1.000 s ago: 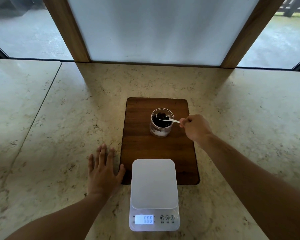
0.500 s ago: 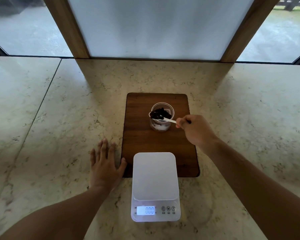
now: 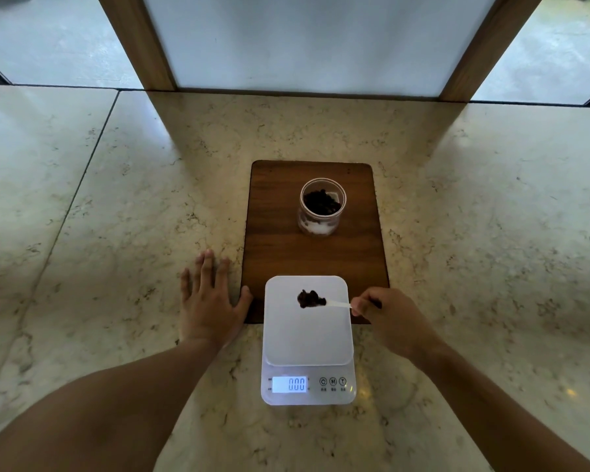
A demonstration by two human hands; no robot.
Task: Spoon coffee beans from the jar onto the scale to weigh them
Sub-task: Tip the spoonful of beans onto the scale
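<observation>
The right hand (image 3: 389,318) pinched the handle of one white spoon (image 3: 338,303), holding its heap of coffee beans (image 3: 310,299) level over the far half of the single scale (image 3: 307,338), probably for tipping; the display read zero. The left hand (image 3: 208,301) lay open and flat on the countertop (image 3: 116,233) beside the wooden board (image 3: 276,247), apparently for bracing. One open jar (image 3: 322,206) stood near the board's far edge.
</observation>
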